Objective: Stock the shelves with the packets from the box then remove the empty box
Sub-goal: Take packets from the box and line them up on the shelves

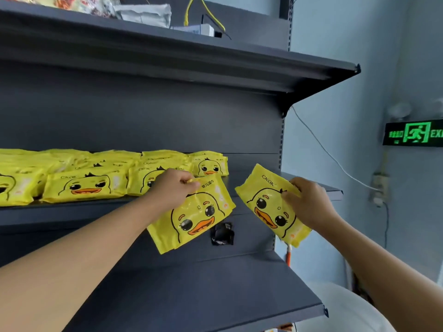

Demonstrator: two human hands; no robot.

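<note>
Duck packets, two of them, are getting held up in front of the middle shelf [311,185]: left hand [176,185] is pinching the left packet [194,219] by its top edge, right hand [305,200] is gripping the right packet [266,207]. Stocked packets [86,185] are sitting in rows on the left.

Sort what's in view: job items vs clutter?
Job:
- packet held by left hand
- packet held by right hand
- stocked packets on middle shelf

Lying about:
- black wrapper on lower shelf
- yellow cable on top shelf
- exit sign
</note>
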